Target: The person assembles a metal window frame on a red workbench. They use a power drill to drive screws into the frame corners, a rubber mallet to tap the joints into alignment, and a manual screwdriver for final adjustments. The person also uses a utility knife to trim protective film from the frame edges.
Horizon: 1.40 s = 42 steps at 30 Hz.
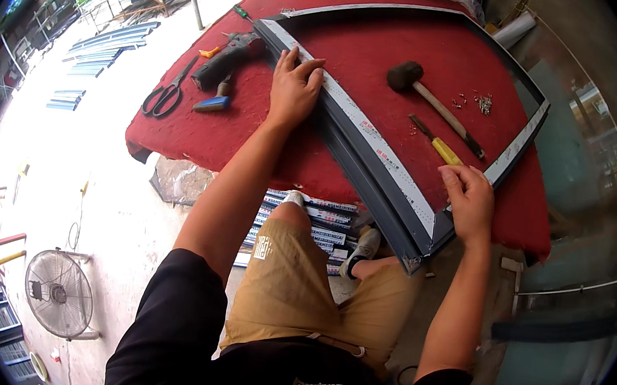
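Note:
A dark grey metal frame point(373, 154) with white protective film on its faces lies on a red cloth-covered table point(381, 72). Its near corner juts past the table's front edge. My left hand point(294, 89) rests on the frame's long left bar, fingers apart. At the short right bar, close to the near corner, my right hand point(471, 202) is closed around the bar with curled fingers; its palm side is hidden. Just beyond that hand lies a chisel point(441, 145) with a yellow handle. Inside the frame there is also a mallet point(438, 105) with a black head and wooden handle.
Small screws point(485, 103) lie in a pile near the mallet. Left of the frame are a power drill point(225, 60), black-handled scissors point(168, 94) and a blue-ended tool point(212, 103). A floor fan point(59, 292) stands at lower left. Wrapped profiles point(320, 224) lie under the table.

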Motion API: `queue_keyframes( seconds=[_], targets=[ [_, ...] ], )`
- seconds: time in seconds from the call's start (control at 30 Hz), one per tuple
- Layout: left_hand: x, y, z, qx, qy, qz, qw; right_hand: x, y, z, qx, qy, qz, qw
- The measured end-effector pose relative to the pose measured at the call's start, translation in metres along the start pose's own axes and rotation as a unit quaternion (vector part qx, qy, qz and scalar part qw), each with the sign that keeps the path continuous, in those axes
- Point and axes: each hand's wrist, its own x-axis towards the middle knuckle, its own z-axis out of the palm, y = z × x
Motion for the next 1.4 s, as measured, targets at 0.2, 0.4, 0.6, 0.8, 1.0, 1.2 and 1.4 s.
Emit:
queue_keyframes(
  seconds=[0.2, 0.4, 0.6, 0.8, 1.0, 1.2, 1.4],
  targets=[
    [-0.001, 0.003, -0.002, -0.003, -0.004, -0.007, 1.000, -0.002, 0.001, 0.000, 0.007, 0.013, -0.017, 1.000],
    [0.000, 0.008, -0.004, 0.045, -0.024, 0.048, 0.998, -0.001, 0.004, -0.004, -0.021, 0.039, -0.059, 0.997],
    [0.000, 0.009, -0.007, 0.062, -0.082, 0.133, 0.986, 0.000, 0.012, 0.004, -0.010, 0.068, -0.094, 0.993],
    [0.001, 0.012, -0.005, 0.065, -0.089, 0.142, 0.984, -0.001, 0.014, 0.003, -0.002, 0.063, -0.089, 0.994],
    [0.007, -0.005, 0.003, 0.047, -0.087, 0.164, 0.981, -0.003, 0.021, 0.006, 0.009, 0.082, -0.084, 0.993],
    [0.017, -0.022, 0.004, 0.054, -0.098, 0.202, 0.973, -0.004, 0.024, 0.009, 0.024, 0.078, -0.066, 0.994],
    [0.016, -0.014, 0.000, 0.093, -0.112, 0.227, 0.963, -0.004, 0.026, 0.011, 0.006, 0.054, -0.013, 0.998]
  ],
)
